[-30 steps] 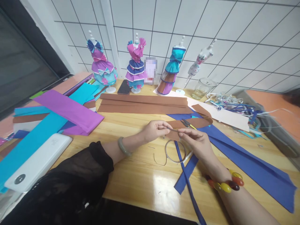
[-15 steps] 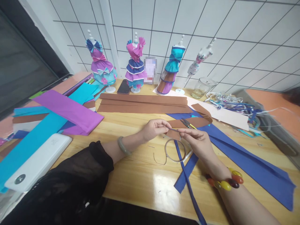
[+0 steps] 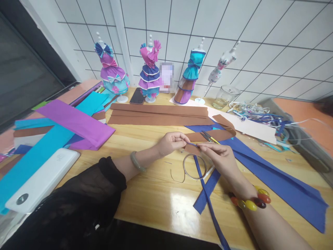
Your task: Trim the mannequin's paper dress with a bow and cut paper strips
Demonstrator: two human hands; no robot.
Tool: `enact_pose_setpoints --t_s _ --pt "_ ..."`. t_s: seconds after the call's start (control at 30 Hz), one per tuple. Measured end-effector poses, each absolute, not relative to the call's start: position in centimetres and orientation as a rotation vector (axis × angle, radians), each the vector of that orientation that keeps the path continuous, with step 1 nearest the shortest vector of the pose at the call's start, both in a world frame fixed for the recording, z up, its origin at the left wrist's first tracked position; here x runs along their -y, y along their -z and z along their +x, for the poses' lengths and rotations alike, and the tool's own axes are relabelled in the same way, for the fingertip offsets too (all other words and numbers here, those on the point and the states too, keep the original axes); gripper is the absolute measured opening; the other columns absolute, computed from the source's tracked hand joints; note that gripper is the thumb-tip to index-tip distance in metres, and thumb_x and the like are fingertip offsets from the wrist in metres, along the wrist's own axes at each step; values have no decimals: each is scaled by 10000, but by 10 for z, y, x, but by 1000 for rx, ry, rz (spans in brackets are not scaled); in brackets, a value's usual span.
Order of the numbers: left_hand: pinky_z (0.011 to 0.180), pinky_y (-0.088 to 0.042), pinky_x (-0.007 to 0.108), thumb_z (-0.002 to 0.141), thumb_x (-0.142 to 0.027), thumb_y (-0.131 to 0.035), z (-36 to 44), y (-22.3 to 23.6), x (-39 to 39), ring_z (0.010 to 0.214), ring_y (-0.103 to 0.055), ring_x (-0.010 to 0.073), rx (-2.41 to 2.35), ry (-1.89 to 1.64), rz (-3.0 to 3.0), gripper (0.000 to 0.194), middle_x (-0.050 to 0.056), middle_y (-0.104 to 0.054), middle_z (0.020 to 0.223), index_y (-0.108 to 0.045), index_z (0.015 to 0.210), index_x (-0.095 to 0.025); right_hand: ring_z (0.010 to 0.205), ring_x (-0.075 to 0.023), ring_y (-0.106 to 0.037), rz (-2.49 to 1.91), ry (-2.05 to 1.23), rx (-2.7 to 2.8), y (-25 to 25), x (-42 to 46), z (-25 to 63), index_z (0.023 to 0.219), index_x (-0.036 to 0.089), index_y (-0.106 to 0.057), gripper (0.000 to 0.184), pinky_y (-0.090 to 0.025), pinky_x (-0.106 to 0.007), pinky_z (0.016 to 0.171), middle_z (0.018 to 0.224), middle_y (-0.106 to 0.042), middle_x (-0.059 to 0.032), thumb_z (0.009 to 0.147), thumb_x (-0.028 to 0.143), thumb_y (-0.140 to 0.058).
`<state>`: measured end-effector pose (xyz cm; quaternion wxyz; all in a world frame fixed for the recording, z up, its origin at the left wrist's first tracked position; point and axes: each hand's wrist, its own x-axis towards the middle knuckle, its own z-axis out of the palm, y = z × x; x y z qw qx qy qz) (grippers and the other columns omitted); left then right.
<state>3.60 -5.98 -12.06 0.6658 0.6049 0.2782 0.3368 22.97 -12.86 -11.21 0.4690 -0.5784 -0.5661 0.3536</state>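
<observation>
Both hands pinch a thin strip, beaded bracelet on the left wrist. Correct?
Wrong wrist: the head view shows the beaded bracelet on the right one, not the left. The left hand and right hand do pinch the thin strip.

Head camera: the one view, worn on the person's head — it looks forward and down over the near side of the wooden table (image 3: 145, 201).
Black sleeve (image 3: 78, 201): close below the lens, large at lower left.
Hands: left hand (image 3: 171, 144) and right hand (image 3: 220, 156) lie near mid-frame, farther out than the sleeve, seen from above and behind.
Dress forms (image 3: 114, 74): beyond the hands, small, along the table's far side.
Tiled wall (image 3: 179, 21): faced ahead — it fills much of the top, its lines running aslant.
Dark panel (image 3: 23, 69): at upper left, cut by the frame edge.
</observation>
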Motion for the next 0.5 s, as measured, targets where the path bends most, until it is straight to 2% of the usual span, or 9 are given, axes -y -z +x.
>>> enact_pose_setpoints --t_s 0.13,0.33,0.5 --pt "586 -375 205 735 -276 -580 36 119 60 602 -501 82 -629 -769 1411 186 11 -562 639 -634 806 -113 708 -183 -665 -1470 -860 1323 110 128 223 735 235 -738 130 -537 -303 665 757 -730 -27 636 319 -737" --pt "559 -360 194 706 -329 -643 38 124 64 579 -493 71 -693 -767 1419 228 2 -560 626 -610 789 -119 565 -134 -609 -1463 -879 1318 111 128 221 737 207 -717 167 -504 -257 545 678 -707 -24 631 334 -739" --pt "554 -366 191 708 -314 -648 40 127 65 567 -494 65 -681 -778 1439 232 0 -565 626 -605 821 -117 669 -151 -638 -1410 -855 1394 114 127 224 789 219 -716 154 -521 -273 629 763 -715 -32 691 337 -697"
